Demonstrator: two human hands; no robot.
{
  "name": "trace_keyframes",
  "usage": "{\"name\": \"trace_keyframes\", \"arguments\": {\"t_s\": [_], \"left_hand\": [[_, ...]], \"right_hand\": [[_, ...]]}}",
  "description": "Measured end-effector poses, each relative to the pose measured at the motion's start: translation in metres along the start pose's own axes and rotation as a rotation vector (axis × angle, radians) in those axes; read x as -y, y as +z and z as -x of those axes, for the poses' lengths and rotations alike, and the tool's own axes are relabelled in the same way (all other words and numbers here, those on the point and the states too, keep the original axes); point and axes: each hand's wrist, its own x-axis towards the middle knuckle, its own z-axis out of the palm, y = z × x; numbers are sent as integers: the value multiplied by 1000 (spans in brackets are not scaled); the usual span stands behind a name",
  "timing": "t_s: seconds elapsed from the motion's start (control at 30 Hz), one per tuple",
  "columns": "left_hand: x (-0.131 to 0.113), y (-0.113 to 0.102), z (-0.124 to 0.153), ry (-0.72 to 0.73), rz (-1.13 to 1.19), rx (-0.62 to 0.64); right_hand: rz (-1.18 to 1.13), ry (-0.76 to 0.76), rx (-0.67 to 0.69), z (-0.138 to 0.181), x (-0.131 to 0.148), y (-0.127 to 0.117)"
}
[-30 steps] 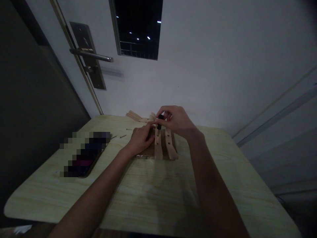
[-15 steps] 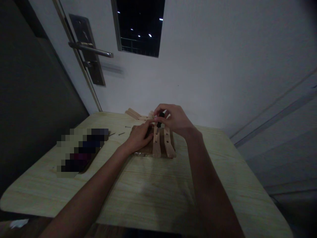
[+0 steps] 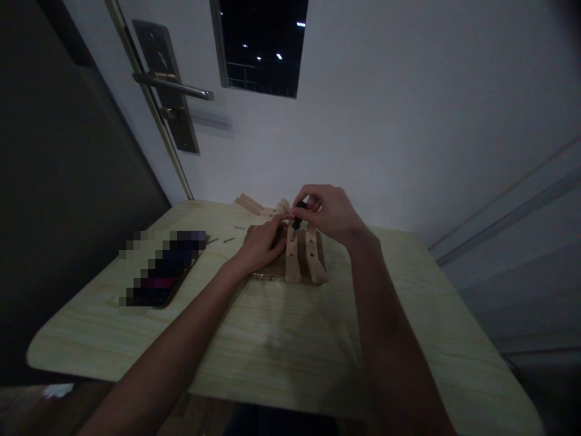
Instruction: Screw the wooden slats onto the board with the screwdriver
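My right hand (image 3: 333,209) is closed round the black handle of a screwdriver (image 3: 298,221), which leans a little with its tip down on a pale wooden strip (image 3: 293,266). That strip has holes and lies across a brown board (image 3: 267,271). A second holed strip with an angled end (image 3: 315,266) lies beside it on the right. My left hand (image 3: 261,245) rests flat on the board's left part, fingers stretched forward and thumb against the nearer strip. Whether a screw sits under the tip is too small to tell.
Behind the board lie more pale wooden pieces (image 3: 254,206). Several loose screws (image 3: 229,240) are left of it on the light wood-grain table (image 3: 254,339). A phone (image 3: 172,266), partly blurred, lies further left. A white door with a metal handle (image 3: 181,89) stands behind the table.
The view has shifted slightly, so everything sits a little further right and higher. My right hand keeps the screwdriver on the same strip, its handle leaning slightly more. My left hand stays on the board.
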Motion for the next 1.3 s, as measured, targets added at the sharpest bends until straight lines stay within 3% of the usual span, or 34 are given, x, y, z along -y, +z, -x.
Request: {"name": "trace_keyframes", "arguments": {"t_s": [0.2,0.43,0.83,1.03,1.2,1.3], "left_hand": [[1,1,0,8,20,0],[1,0,0,20,56,7],[-1,-1,0,-2,25,11],[2,1,-1,9,36,-4],[1,0,-1,11,52,6],[1,0,0,0,40,17]], "right_hand": [[-30,-38,-31,-1,-4,1],[-133,-72,93,3,-6,-3],[-5,47,-19,-2,-3,1],[-84,-69,-18,0,-3,1],[-136,-90,81,2,-7,-2],[-125,-81,65,2,-10,-2]]}}
